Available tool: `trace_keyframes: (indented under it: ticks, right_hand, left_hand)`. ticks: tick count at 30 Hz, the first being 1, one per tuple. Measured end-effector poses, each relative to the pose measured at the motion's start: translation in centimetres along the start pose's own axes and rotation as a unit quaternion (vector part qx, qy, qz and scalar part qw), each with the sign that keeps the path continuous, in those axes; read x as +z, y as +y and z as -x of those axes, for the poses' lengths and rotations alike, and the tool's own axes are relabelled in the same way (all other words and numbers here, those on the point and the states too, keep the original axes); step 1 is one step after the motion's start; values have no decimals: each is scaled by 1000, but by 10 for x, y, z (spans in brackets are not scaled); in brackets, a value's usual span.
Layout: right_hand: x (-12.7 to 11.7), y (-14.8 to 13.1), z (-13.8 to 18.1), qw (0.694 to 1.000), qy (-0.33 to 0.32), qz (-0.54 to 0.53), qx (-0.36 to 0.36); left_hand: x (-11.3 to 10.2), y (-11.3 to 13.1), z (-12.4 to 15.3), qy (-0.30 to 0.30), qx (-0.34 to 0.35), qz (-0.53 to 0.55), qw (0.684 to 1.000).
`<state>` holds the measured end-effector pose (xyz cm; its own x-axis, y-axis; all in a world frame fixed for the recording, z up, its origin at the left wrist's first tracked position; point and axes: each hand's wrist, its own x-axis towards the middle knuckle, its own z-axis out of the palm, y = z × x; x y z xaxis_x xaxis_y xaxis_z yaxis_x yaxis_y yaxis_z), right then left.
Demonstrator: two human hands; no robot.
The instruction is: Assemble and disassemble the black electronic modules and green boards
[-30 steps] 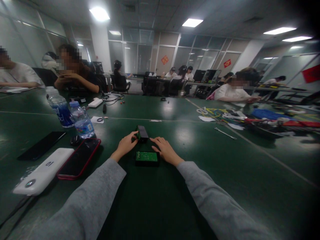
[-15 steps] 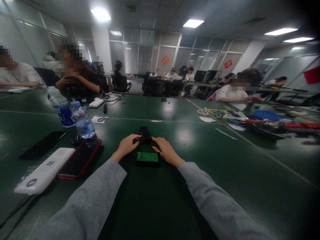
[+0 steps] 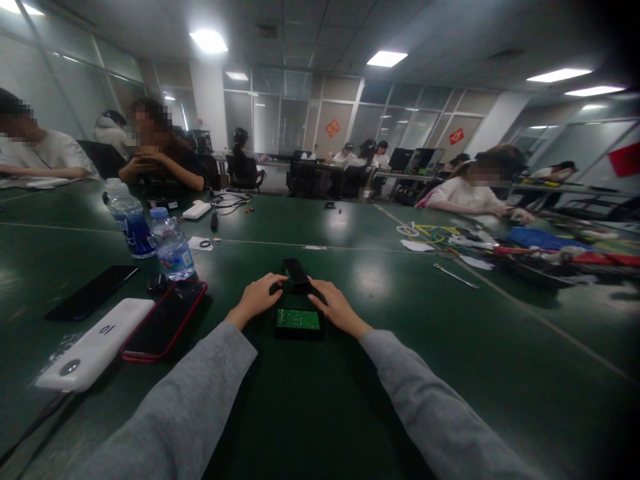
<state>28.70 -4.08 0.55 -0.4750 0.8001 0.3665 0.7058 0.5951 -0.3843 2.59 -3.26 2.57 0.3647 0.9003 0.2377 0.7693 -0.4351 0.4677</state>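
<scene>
A small black box lies on the green table just beyond my fingertips. My left hand has its fingers curled against the box's left end, and my right hand touches its right end with fingers bent. Between my wrists, closer to me, lies a black case with a green circuit board showing face up. Both sleeves are grey.
On the left lie a red-edged phone, a white power bank, a black phone and two water bottles. Cables and tools crowd the right. Other people sit at the far sides.
The black box has been laid flat and shifted slightly right between my hands. Both hands closed in on its ends. The camera tilted a little downward.
</scene>
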Motion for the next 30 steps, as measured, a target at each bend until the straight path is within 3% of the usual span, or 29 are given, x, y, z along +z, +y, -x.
trace_keyframes:
  ticks: [6,12,22,26,30]
  right_hand:
    - [15,15,-9,987,46,-149,35]
    - [22,5,-20,972,50,-221,56]
    - [30,-12,-44,982,104,-117,111]
    - [27,-12,-44,992,111,-25,63]
    - [22,-17,-43,994,58,86,-28]
  left_hand:
    - [0,1,-1,-14,0,-16,1000]
    - [1,2,-1,-24,-9,-40,999]
    - [1,3,0,-8,-11,-30,999]
    - [1,4,-1,6,-22,-21,1000]
    - [1,5,-1,21,-26,-16,999]
